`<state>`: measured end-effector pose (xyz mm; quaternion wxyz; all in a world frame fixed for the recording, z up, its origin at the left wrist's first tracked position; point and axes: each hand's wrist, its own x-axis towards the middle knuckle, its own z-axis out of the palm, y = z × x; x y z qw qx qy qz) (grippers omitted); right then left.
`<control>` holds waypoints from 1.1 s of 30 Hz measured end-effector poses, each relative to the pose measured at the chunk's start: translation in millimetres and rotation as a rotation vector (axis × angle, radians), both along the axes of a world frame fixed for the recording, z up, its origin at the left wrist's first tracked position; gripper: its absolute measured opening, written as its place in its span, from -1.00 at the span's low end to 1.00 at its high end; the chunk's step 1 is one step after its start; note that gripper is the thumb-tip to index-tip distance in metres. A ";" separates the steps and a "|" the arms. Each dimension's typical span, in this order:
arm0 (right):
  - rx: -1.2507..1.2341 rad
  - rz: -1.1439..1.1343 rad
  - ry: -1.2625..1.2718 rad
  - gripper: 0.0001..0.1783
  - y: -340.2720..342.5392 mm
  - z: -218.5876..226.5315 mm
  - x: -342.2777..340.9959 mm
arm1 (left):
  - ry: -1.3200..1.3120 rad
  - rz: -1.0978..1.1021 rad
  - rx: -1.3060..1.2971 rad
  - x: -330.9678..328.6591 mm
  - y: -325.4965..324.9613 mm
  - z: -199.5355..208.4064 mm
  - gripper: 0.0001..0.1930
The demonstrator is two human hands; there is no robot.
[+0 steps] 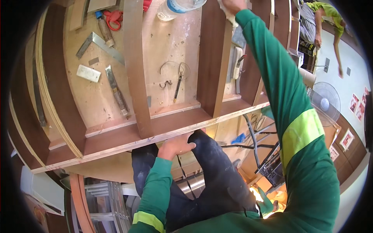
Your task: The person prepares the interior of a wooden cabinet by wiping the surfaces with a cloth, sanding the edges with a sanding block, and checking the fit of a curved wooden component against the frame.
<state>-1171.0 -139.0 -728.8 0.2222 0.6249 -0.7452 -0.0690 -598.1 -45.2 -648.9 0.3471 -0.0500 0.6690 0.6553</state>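
Note:
My right arm reaches far across a brown wooden frame (pixel 176 118) with upright dividers. My right hand (pixel 234 5) is at the top edge of the view, over a divider, partly cut off. It looks closed, with something pale beside the fingers that I cannot make out. My left hand (pixel 175 146) lies against the near edge of the frame, thumb apart and fingers stretched along the underside, partly hidden. Under the right forearm, a pale-handled tool (pixel 236 62) lies in a compartment. A clear plastic bottle (pixel 179 8) stands in the compartment left of it.
Other compartments hold a metal square (pixel 93 40), a wooden-handled chisel (pixel 115 91), a white block (pixel 88 73), red-handled scissors (pixel 113 18) and a pencil compass (pixel 179 83). Below are a ladder (pixel 107 202) and a metal-legged stand (pixel 254 139). Beyond are a fan (pixel 325 102) and another person (pixel 325 13).

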 end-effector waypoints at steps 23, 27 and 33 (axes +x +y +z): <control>0.244 -0.321 -0.192 -0.75 -5.4 38.6 136.6 | -0.077 0.022 -0.029 36.2 6.7 -22.3 -0.24; 0.168 -0.403 -0.294 -0.69 45.7 25.8 166.9 | -0.155 -0.030 -0.019 24.9 4.2 -16.8 -0.22; -0.110 -0.832 -0.711 -0.57 174.2 49.0 359.4 | -0.247 -0.150 0.039 21.8 8.1 -24.2 -0.19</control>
